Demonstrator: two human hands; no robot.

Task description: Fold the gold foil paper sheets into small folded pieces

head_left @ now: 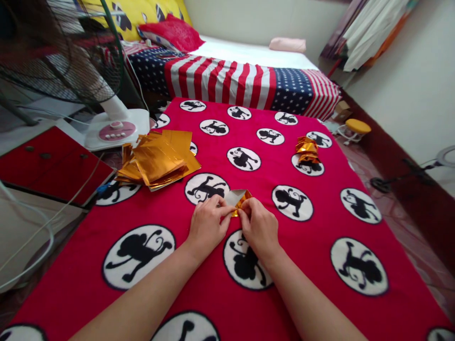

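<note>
Between my two hands is a partly folded sheet of gold foil paper (235,196), its pale back facing up and some gold showing at the right and near edges. My left hand (210,219) pinches its left and near side between thumb and fingers. On the right side, my right hand (259,222) is closed on the gold edge, thumb near the left thumb. The fingers cover part of the folds. To the left lies a loose stack of flat gold foil sheets (159,158). At the far right sit several folded gold foil pieces (307,150) bunched together.
A red cloth (249,177) with round monkey prints covers the surface. An electric fan (117,125) stands at the left beside a red-fronted cabinet (53,158). Beyond are a bed with a flag-pattern cover (227,80), and a yellow stool (357,126) on the right.
</note>
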